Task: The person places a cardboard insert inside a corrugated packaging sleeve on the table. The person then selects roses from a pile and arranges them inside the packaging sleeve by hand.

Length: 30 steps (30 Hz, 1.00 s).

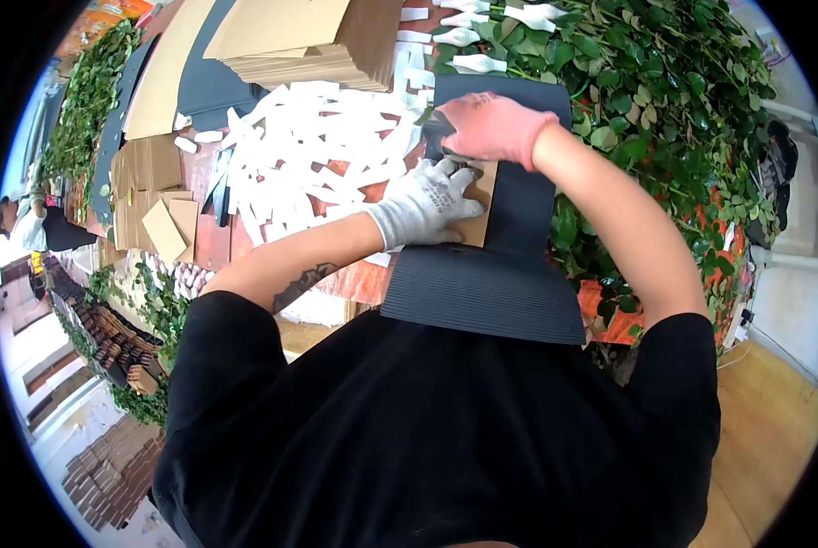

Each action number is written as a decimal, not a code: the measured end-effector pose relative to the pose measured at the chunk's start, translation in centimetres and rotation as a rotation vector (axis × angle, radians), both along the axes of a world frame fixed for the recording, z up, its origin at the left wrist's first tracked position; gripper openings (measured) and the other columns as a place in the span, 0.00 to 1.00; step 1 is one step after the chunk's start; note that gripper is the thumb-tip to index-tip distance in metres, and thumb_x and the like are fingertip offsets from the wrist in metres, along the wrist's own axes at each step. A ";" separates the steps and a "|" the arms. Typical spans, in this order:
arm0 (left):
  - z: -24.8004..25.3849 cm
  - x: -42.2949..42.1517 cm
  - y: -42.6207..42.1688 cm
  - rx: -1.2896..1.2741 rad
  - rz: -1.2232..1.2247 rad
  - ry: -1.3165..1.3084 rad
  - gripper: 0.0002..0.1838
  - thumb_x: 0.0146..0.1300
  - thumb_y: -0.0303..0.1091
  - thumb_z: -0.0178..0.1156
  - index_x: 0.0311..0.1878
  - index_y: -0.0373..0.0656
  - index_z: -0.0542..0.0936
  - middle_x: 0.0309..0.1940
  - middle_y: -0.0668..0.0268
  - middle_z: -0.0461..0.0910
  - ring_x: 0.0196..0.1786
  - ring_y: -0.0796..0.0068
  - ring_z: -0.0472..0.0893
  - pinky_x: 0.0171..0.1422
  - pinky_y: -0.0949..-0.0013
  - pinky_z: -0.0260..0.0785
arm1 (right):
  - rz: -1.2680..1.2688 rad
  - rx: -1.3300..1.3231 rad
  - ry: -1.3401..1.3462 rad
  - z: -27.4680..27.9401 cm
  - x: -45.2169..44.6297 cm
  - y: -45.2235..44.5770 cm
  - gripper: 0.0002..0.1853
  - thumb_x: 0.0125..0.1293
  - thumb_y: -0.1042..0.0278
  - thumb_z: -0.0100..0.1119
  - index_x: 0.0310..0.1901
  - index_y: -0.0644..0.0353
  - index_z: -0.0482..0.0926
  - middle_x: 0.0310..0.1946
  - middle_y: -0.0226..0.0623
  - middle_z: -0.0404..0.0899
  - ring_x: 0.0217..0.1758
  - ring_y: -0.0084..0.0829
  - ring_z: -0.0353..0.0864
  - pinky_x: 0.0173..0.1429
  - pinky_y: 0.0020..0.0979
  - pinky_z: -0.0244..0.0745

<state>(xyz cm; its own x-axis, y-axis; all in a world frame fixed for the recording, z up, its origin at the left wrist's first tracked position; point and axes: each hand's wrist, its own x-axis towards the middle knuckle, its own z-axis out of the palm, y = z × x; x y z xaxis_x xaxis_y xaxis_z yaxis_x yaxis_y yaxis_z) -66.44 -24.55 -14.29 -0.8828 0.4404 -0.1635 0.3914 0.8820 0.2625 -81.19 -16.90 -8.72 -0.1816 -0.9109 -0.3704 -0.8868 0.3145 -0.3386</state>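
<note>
A black corrugated sheet lies in front of me, its ribbed near end folded toward my body. On it rests a strip of brown cardboard. My left hand, in a light grey glove, presses down on the cardboard with its fingers apart. Just beyond it, my right hand, in a pink glove, is closed at the cardboard's far end. A dark shape shows at its fingers; whether it is a tool or part of the glove I cannot make out.
White foam sleeves lie heaped left of my hands. Behind them stands a stack of brown cardboard sheets. Leafy green stems cover the right side, with white-sleeved flower heads at the back. More cardboard pieces sit at left.
</note>
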 end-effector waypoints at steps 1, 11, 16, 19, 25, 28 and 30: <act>-0.2 -0.1 -0.2 0.047 -0.001 0.025 0.27 0.46 0.49 0.67 0.53 0.61 0.77 0.59 0.59 0.65 0.62 0.54 0.64 0.62 0.51 0.62 | 0.003 0.008 0.012 0.2 -0.1 -0.3 0.25 0.59 0.54 0.51 0.51 0.67 0.73 0.44 0.54 0.79 0.50 0.48 0.78 0.57 0.39 0.71; -0.8 2.6 -4.4 0.675 0.444 0.087 0.10 0.56 0.33 0.58 0.40 0.41 0.80 0.37 0.56 0.80 0.39 0.59 0.81 0.46 0.63 0.72 | 0.289 -0.316 0.218 -3.0 7.1 9.2 0.28 0.50 0.51 0.63 0.52 0.53 0.74 0.55 0.41 0.69 0.64 0.42 0.64 0.70 0.40 0.56; -0.8 4.4 -3.1 0.365 0.806 -0.471 0.15 0.57 0.41 0.60 0.36 0.36 0.81 0.23 0.58 0.80 0.31 0.68 0.82 0.40 0.66 0.72 | 0.066 0.007 0.199 -5.9 6.5 10.5 0.33 0.55 0.45 0.61 0.57 0.59 0.71 0.63 0.49 0.63 0.70 0.48 0.56 0.73 0.42 0.50; -2.8 4.9 -2.0 0.373 0.810 -0.477 0.16 0.57 0.42 0.60 0.31 0.35 0.79 0.20 0.59 0.78 0.27 0.71 0.81 0.35 0.66 0.72 | 0.077 0.007 0.214 -6.2 6.5 10.5 0.32 0.54 0.45 0.62 0.57 0.56 0.72 0.63 0.47 0.64 0.70 0.47 0.56 0.73 0.43 0.50; -2.6 4.8 -2.1 0.430 0.858 -0.456 0.18 0.52 0.47 0.62 0.26 0.38 0.78 0.20 0.56 0.77 0.28 0.60 0.80 0.36 0.59 0.71 | 0.086 0.012 0.221 -6.0 6.7 9.6 0.29 0.53 0.47 0.63 0.54 0.54 0.74 0.62 0.45 0.64 0.70 0.47 0.55 0.72 0.44 0.50; -2.7 4.8 -2.3 0.412 0.817 -0.433 0.18 0.52 0.47 0.62 0.25 0.38 0.78 0.19 0.55 0.77 0.28 0.60 0.80 0.36 0.59 0.71 | 0.063 0.020 0.189 -6.0 6.7 9.7 0.29 0.53 0.48 0.64 0.54 0.55 0.75 0.64 0.46 0.62 0.71 0.48 0.53 0.73 0.43 0.48; -2.0 4.6 -2.2 0.351 0.774 -0.463 0.15 0.55 0.40 0.61 0.24 0.37 0.77 0.15 0.60 0.76 0.21 0.68 0.78 0.30 0.65 0.70 | 0.065 0.050 0.202 -5.9 6.7 9.8 0.31 0.52 0.48 0.64 0.56 0.54 0.73 0.65 0.46 0.61 0.70 0.48 0.53 0.73 0.43 0.48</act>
